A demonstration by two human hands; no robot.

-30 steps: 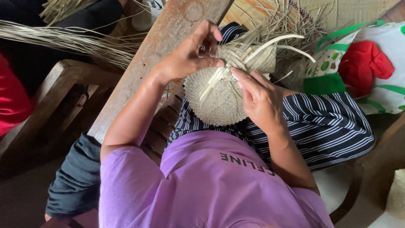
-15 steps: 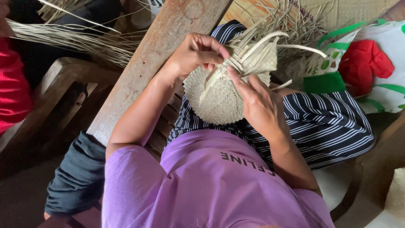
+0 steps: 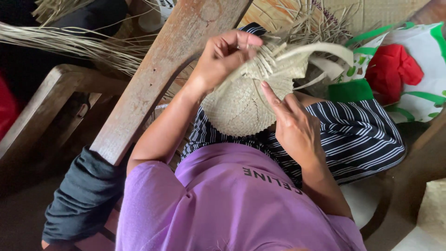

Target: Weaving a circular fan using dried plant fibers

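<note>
Left hand [image 3: 223,58]: upper centre of frame, fingers curled and clenched on the loose straw strips at the upper edge of the woven straw piece [image 3: 241,104].

Right hand [image 3: 292,125]: centre right, not gripping; fingers extended, the index fingertip pressed against the plaited surface near the unfinished edge, the palm lying just beside the rim.

Woven straw piece: round, domed, pale tan, tight plaited pattern; centre of frame, held over the lap between both hands. Upper edge unfinished, with flat straw strips [image 3: 320,51] fanning out toward the upper right.

Striped cloth [image 3: 357,135]: dark with thin white stripes, over the lap, under and to the right of the woven piece.

Purple shirt [image 3: 232,204]: lower centre, worn by the person.

Wooden plank [image 3: 162,69]: worn, reddish-brown, running diagonally from top centre toward lower left, just beside the left forearm.

Bundle of dried straw [image 3: 69,42]: long pale fibres, upper left, lying across a wooden frame [image 3: 51,93].

Dark grey cloth [image 3: 83,195]: lower left, draped at the plank's lower end.

Red fabric [image 3: 392,69]: upper right, lying on a white sack with green print [image 3: 427,93].
</note>
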